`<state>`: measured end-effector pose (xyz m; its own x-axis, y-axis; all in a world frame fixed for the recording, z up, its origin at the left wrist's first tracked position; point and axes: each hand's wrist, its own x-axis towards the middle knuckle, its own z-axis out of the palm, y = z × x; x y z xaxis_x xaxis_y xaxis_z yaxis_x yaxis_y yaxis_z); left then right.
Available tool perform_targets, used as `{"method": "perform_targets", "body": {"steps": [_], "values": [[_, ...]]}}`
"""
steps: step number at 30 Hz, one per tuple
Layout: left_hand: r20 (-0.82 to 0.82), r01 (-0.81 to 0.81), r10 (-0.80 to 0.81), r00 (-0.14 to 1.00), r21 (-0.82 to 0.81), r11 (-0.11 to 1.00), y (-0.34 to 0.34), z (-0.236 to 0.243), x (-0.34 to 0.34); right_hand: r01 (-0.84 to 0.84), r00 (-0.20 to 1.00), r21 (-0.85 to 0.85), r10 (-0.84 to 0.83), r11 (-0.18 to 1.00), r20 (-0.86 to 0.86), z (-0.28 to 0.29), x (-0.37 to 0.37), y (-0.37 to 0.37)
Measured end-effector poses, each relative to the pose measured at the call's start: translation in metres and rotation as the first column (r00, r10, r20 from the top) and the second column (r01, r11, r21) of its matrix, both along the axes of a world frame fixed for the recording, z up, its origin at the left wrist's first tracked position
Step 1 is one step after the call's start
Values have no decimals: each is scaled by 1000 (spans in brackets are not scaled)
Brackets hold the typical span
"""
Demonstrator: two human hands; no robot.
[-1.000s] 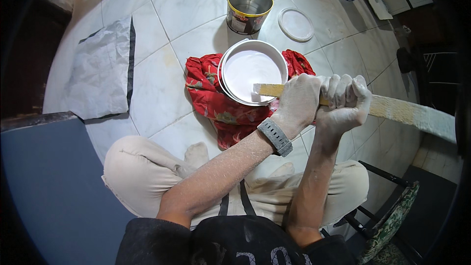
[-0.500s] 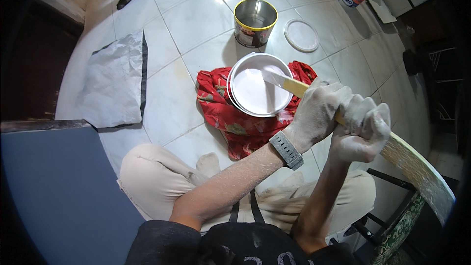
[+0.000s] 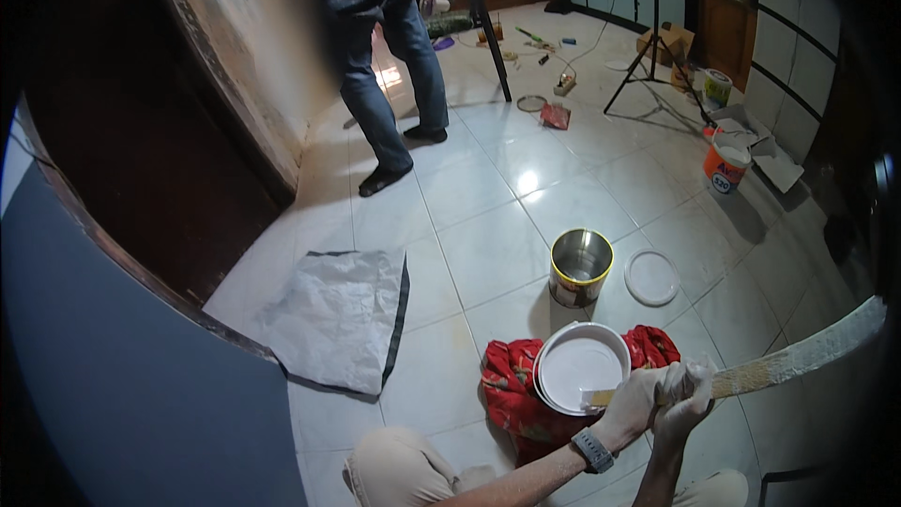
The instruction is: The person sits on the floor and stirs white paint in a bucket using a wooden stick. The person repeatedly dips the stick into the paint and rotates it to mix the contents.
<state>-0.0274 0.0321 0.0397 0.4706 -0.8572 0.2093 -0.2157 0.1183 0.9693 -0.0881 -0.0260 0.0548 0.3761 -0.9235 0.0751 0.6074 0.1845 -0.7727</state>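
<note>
A long wooden stick (image 3: 798, 357), whitened in patches, slants out of a white bucket (image 3: 574, 361) of pale paint at the lower middle. My left hand (image 3: 627, 408), dusted white and with a watch on its wrist, is closed round the stick near the bucket's rim. My right hand (image 3: 687, 399) grips it just right of the left one. The stick's low end dips into the paint. The bucket rests on a crumpled red flowered cloth (image 3: 511, 385). Behind it stand an open metal tin (image 3: 580, 272) with a yellow rim and a round lid (image 3: 651, 277) lying flat.
A person (image 3: 389, 103) in dark trousers stands at a doorway upper left. A sheet (image 3: 333, 314) lies left of the bucket, beside a blue-grey wall (image 3: 141, 385). Right: an orange bucket (image 3: 725, 167) and tripod (image 3: 654, 75). Cables and loose items litter the far floor (image 3: 563, 66).
The view has tilted up and left, bringing the standing person and far room into sight and moving my hands lower. The stick's tip has moved within the bucket; both hands still grip it.
</note>
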Motion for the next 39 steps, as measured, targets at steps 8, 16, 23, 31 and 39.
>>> {"method": "perform_targets", "body": {"steps": [8,16,23,31,39], "values": [[-102,93,-98,990,-48,994,-11,12,-10,47,991,-50,-40,998,129,32,-12,-1],[139,-238,246,959,-72,969,-11,-10,28,348,686,-836,-723,424,-81,74,-43,-8],[276,-372,380,883,-83,925,-28,-12,24,-250,886,-879,-271,406,-377,145,-96,23],[333,-387,350,876,49,921,-19,-12,23,-432,857,-767,-49,474,-513,141,-90,34],[351,-373,336,874,41,927,-23,-18,20,-465,842,-724,2,510,-539,139,-99,33]]}}
